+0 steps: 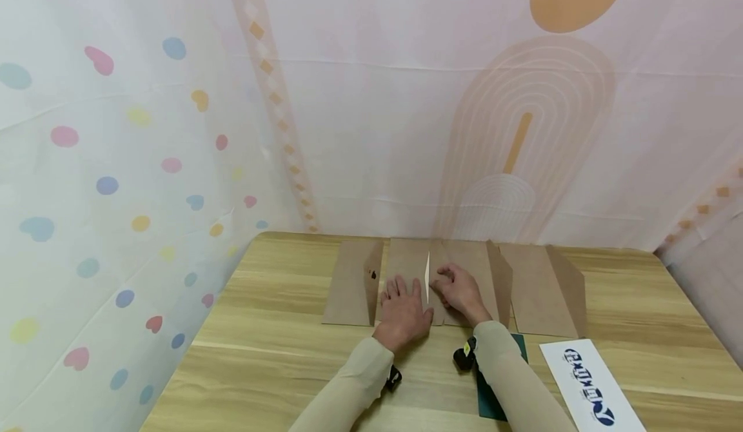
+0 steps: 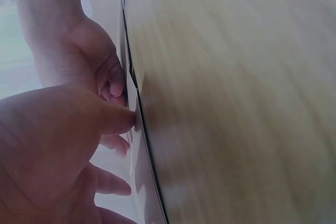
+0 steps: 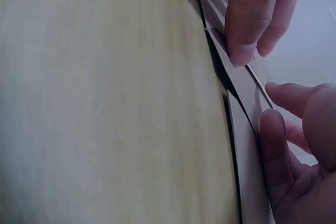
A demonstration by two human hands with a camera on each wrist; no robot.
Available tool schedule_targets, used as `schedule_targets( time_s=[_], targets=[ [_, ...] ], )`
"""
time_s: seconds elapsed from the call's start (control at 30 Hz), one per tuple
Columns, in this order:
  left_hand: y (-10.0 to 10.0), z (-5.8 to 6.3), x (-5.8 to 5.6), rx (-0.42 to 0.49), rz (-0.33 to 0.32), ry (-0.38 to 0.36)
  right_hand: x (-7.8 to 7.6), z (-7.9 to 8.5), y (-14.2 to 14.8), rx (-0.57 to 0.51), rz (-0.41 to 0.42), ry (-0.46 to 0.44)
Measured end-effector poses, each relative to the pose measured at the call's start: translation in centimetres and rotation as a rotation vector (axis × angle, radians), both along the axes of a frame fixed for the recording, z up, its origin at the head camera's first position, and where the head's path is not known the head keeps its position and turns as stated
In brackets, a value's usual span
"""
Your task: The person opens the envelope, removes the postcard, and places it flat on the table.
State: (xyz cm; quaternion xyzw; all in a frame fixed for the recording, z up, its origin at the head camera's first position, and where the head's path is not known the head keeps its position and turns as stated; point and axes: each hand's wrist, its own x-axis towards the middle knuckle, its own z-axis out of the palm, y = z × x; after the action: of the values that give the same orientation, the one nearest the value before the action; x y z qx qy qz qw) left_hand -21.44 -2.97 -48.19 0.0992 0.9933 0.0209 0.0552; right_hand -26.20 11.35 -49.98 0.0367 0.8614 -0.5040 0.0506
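Brown envelope (image 1: 406, 258) is looking light and crease-prone, best taken by its edge, left hand (image 1: 404, 313) lying spread, right hand (image 1: 462, 290) perhaps pinching, I cannot tell.

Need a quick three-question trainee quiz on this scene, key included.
1. True or false: the left hand is balled into a fist.
2. In the head view, which passes over the green item?
A) the left sleeve
B) the right sleeve
C) the white card
3. Fill in: of the brown pieces in the row, the one with the dark spot is the ____.

Key:
1. False; its fingers are straight and spread.
2. B.
3. Leftmost.
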Motion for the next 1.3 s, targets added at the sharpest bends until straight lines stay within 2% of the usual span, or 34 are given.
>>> schedule_targets(
  time_s=[0.37, 0.63, 0.87, 1.3],
  targets=[
    [0.2, -0.2, -0.1, -0.046, 0.014, -0.033, 0.0, 0.0, -0.3, 0.068, -0.015, 0.028],
    [0.4, -0.2, 0.3, -0.095, 0.021, -0.008, 0.1, 0.0, -0.8, 0.206, -0.026, 0.099],
    [0.4, -0.2, 0.3, -0.095, 0.022, -0.016, 0.2, -0.1, -1.1, 0.298, -0.042, 0.105],
    [0.3, -0.2, 0.5, -0.057, 0.028, -0.064, 0.4, 0.1, -1.5, 0.326, -0.079, 0.102]
  ],
)
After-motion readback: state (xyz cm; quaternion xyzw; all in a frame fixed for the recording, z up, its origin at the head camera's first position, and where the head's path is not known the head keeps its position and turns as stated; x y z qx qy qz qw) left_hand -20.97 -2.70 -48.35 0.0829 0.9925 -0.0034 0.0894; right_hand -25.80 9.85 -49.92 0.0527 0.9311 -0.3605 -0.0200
